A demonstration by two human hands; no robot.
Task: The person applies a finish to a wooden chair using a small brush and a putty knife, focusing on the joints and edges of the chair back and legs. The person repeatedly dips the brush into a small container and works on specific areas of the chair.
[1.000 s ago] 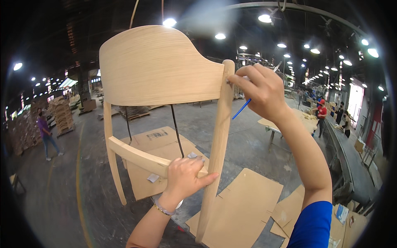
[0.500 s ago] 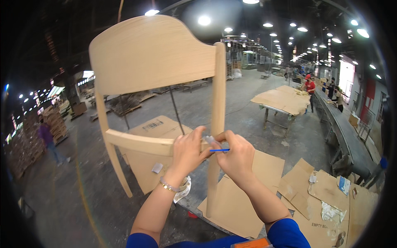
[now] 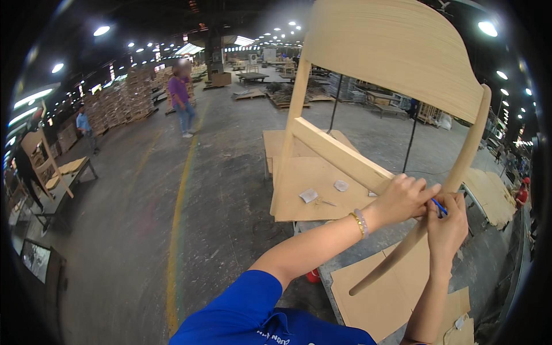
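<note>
Now | RH [image 3: 448,225] pinches blue stick [image 3: 439,206] | LH [image 3: 401,201] at chair [image 3: 391,52], grip unclear | shirt [image 3: 244,305] w/ lettering [image 3: 276,338]

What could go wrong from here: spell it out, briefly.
The thin blue tool in the right hand might scratch the wooden post: only a short stretch of it shows between the hands.
The left hand is close beside it and could get poked.
Whether the post's lower end touches the cardboard is unclear; if unsupported, the chair frame might shift.
</note>
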